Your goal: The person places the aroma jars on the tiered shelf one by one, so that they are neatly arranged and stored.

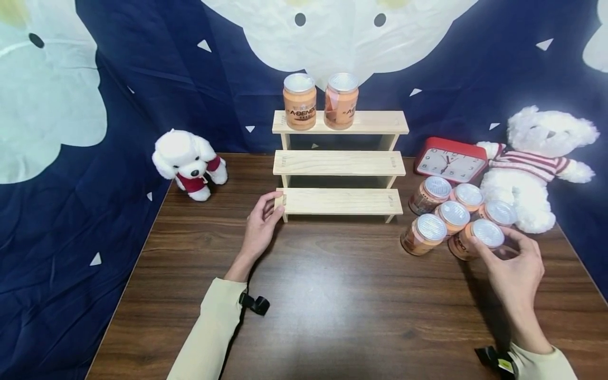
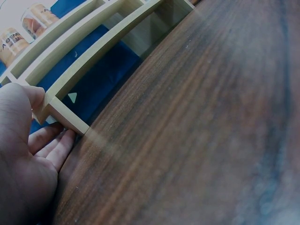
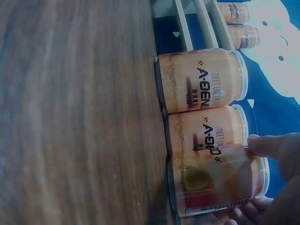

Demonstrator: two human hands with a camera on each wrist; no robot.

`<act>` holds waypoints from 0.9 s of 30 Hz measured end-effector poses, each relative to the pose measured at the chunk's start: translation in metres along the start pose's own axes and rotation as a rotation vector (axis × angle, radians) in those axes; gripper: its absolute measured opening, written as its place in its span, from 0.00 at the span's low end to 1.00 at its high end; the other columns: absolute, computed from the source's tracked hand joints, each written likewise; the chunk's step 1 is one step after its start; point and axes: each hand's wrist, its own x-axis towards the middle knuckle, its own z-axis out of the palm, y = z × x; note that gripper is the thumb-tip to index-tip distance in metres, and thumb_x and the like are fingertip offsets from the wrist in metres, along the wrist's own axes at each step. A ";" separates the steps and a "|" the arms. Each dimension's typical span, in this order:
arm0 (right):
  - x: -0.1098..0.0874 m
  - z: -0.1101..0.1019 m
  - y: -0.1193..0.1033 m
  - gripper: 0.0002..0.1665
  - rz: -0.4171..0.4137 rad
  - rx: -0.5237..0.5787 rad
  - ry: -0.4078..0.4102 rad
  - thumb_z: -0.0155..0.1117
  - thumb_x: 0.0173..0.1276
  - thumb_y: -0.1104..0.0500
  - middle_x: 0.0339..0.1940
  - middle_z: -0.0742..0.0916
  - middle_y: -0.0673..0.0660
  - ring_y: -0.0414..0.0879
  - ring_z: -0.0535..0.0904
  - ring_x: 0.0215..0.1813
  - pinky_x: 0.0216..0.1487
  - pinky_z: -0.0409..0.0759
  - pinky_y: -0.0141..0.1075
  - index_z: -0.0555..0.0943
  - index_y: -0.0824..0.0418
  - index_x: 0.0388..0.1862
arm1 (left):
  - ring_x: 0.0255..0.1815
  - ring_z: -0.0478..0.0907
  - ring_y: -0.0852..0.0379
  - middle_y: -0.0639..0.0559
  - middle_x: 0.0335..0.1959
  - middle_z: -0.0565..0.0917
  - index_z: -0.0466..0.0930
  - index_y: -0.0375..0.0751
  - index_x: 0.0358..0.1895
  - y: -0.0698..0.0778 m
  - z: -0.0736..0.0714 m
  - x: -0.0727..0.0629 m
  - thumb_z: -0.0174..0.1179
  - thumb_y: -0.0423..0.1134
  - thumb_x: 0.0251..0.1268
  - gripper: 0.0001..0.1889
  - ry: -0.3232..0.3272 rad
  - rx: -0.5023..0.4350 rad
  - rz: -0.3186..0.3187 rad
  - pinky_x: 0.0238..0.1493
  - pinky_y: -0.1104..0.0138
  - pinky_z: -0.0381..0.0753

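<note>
My left hand (image 1: 260,224) holds the left end of the lowest step of a three-step wooden display rack (image 1: 339,201). In the left wrist view its thumb lies on the step's corner and the fingers (image 2: 58,147) reach along the end panel. Two orange cans with clear bodies and silver lids, a left one (image 1: 300,103) and a right one (image 1: 341,103), stand on the top step. At the right, my right hand (image 1: 518,266) grips the nearest right can (image 3: 218,183) of a group, thumb and fingers around its lid end. Several similar cans (image 1: 423,236) stand upright close beside it.
A red alarm clock (image 1: 451,160) and a white teddy bear (image 1: 546,158) in a striped sweater stand behind the can group. Left of the rack sits a white plush dog (image 1: 190,163). A dark blue patterned cloth (image 1: 228,89) hangs behind the wooden table (image 1: 323,295).
</note>
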 end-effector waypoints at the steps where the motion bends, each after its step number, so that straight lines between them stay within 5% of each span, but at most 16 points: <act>1: 0.000 0.000 0.000 0.37 0.002 0.005 0.002 0.89 0.61 0.59 0.47 0.74 0.31 0.22 0.75 0.38 0.42 0.73 0.09 0.85 0.68 0.68 | 0.74 0.79 0.44 0.34 0.72 0.82 0.76 0.32 0.75 0.000 0.000 0.000 0.61 0.29 0.85 0.21 0.000 0.003 0.000 0.73 0.70 0.79; 16: -0.002 -0.005 -0.004 0.31 0.017 0.176 0.101 0.88 0.56 0.68 0.47 0.81 0.37 0.23 0.82 0.39 0.43 0.80 0.12 0.90 0.66 0.61 | 0.75 0.79 0.43 0.34 0.73 0.82 0.76 0.33 0.75 0.000 0.000 0.001 0.61 0.30 0.85 0.21 -0.004 0.017 -0.004 0.75 0.68 0.79; 27: -0.009 -0.014 -0.027 0.33 -0.074 0.311 0.151 0.83 0.52 0.79 0.52 0.90 0.40 0.31 0.87 0.46 0.50 0.83 0.19 0.90 0.69 0.60 | 0.74 0.79 0.44 0.34 0.72 0.82 0.76 0.32 0.75 0.000 -0.001 0.000 0.61 0.30 0.85 0.21 -0.005 0.008 0.006 0.74 0.70 0.79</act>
